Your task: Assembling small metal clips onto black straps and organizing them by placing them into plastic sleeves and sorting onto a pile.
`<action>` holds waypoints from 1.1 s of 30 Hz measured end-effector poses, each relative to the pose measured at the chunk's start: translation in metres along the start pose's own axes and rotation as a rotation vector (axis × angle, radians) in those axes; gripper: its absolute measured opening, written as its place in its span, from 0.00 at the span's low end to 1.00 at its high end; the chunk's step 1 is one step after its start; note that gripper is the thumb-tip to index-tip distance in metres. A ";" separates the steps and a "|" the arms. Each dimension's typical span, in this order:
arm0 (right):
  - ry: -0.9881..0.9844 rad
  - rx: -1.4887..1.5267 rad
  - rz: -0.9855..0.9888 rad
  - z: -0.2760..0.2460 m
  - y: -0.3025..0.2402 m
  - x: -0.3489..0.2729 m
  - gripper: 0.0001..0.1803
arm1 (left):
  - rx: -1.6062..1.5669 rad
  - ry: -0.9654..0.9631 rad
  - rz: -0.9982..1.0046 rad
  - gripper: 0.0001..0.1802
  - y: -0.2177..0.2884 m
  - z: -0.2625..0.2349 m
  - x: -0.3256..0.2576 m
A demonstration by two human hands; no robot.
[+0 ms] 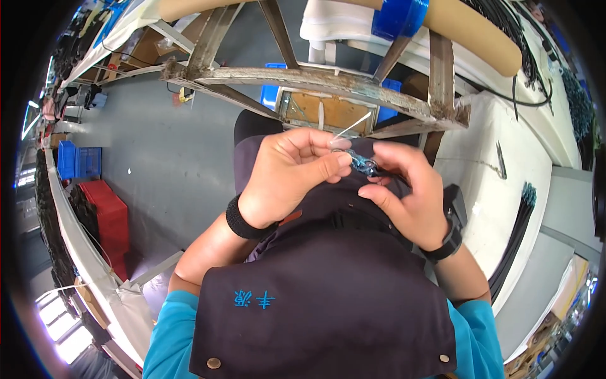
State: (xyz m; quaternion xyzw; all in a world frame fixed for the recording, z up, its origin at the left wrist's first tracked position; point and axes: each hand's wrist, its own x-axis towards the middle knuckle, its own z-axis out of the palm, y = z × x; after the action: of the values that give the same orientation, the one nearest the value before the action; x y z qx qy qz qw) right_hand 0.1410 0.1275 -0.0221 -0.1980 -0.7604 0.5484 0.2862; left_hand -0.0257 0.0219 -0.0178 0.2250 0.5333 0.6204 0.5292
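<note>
In front of my dark apron (328,297), a small bundle of blue wire ends (362,163) is held between my hands. My left hand (291,170) pinches its left end between thumb and fingers. A thin white strip (353,126), perhaps a cable tie, sticks up and to the right from those fingers. On the other side, my right hand (413,189) has its fingers curled round the dark cable that leads from the bundle. Its thumb stands apart below, and the fingertips partly hide the cable.
Ahead is a worn metal frame (315,79) with a cardboard tube (470,44) along its top. At right, a white-covered table (476,189) bears a slim pointed tool (501,160) and dark cables with blue ends (521,215). Blue crates (79,160) and a red bin (106,221) stand left.
</note>
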 end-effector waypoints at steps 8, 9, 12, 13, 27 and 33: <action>0.209 -0.322 -0.096 -0.038 0.024 -0.028 0.14 | -0.142 0.039 0.029 0.09 -0.009 0.002 -0.003; 0.220 -0.412 -0.069 -0.052 0.032 -0.032 0.14 | -0.114 0.058 -0.002 0.08 -0.011 0.000 -0.003; 0.344 -0.798 0.002 -0.111 0.065 -0.035 0.12 | -0.084 0.055 -0.011 0.08 -0.011 -0.004 -0.003; 0.402 -0.951 -0.002 -0.136 0.085 -0.035 0.14 | -0.105 0.029 -0.056 0.08 -0.010 -0.005 -0.003; 0.227 -1.198 0.520 -0.264 0.170 -0.054 0.10 | -0.234 -0.061 -0.135 0.08 -0.017 0.009 -0.004; 0.062 -0.274 0.475 -0.127 0.050 -0.035 0.13 | -0.208 -0.025 -0.193 0.09 -0.018 0.010 -0.006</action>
State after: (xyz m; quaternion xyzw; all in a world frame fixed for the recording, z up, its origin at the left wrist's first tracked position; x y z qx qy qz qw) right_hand 0.2497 0.2136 -0.0475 -0.4240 -0.7507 0.4860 0.1434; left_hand -0.0074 0.0182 -0.0290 0.1244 0.4785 0.6158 0.6135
